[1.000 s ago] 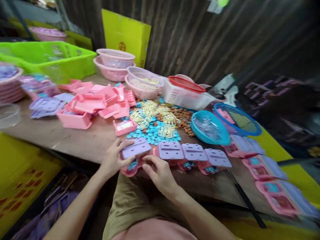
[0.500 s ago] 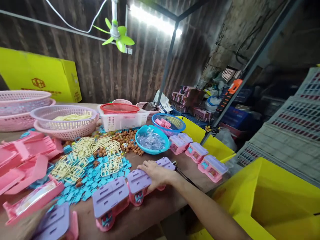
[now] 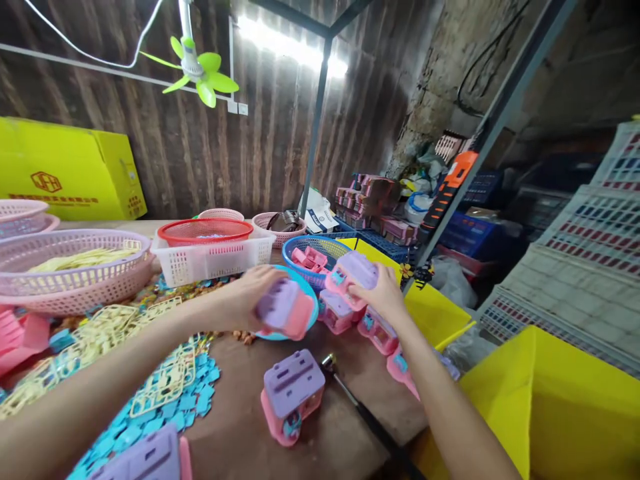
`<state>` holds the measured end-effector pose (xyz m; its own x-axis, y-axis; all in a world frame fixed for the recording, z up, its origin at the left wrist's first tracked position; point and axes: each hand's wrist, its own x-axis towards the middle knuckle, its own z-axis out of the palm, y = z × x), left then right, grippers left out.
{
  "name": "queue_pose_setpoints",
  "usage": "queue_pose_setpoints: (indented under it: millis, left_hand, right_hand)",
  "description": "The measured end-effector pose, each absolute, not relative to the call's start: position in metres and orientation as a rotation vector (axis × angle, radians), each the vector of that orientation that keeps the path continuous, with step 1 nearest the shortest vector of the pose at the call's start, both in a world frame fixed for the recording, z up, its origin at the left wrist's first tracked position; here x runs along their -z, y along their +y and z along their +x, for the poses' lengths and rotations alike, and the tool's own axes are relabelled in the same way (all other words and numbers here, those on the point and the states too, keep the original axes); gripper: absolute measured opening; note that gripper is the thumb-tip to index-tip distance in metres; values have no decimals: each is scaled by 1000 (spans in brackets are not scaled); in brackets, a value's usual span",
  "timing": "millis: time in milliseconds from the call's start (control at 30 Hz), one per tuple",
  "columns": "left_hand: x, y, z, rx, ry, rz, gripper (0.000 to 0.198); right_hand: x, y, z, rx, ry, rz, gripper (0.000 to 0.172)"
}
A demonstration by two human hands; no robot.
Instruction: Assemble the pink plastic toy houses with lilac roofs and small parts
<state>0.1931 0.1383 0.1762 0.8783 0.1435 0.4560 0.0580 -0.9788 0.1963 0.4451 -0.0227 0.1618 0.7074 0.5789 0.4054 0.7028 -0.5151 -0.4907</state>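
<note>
My left hand (image 3: 249,297) is closed around a purple-topped pink plastic toy box (image 3: 287,308), held tilted above the turquoise bowl (image 3: 311,320). My right hand (image 3: 384,295) grips a similar purple-topped pink toy box (image 3: 345,283) and holds it over a row of the same boxes at the table's right side. One box in that row (image 3: 336,312) sits just below it. Another toy box (image 3: 294,390) stands on the table between my forearms, and part of one more (image 3: 145,460) shows at the lower edge. Motion slightly blurs both held boxes.
A black-handled metal tool (image 3: 365,413) lies near the front edge. Blue plastic pieces (image 3: 185,403) and cream frames (image 3: 165,383) cover the left. Baskets (image 3: 220,260) line the back. Open yellow cartons (image 3: 575,400) stand at the right, beside a slanting metal post (image 3: 493,127).
My right hand has lifted a toy box from the middle group and carried it right. My left hand has come up from the lower left and now holds another box. The view has shifted right.
</note>
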Motion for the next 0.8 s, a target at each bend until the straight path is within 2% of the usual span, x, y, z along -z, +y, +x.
queue_pose_setpoints:
  millis: [100, 300, 500, 633, 800]
  left_hand:
    - [-179, 135, 284, -520, -214, 2934, 82]
    - [-156, 135, 390, -353, -455, 2993, 81]
    - [-144, 151, 419, -160, -532, 2983, 80]
    - [-140, 153, 426, -124, -345, 2981, 84]
    - [-149, 140, 393, -85, -86, 3039, 94]
  right_hand:
    - [-150, -1, 488, 307, -822, -2398, 70]
    - [-121, 18, 530, 309, -800, -2502, 63]
    - [-98, 14, 544, 285, -812, -2537, 75]
    - [-100, 8, 550, 238, -903, -2551, 82]
    - [-117, -16, 538, 175, -1044, -2562, 77]
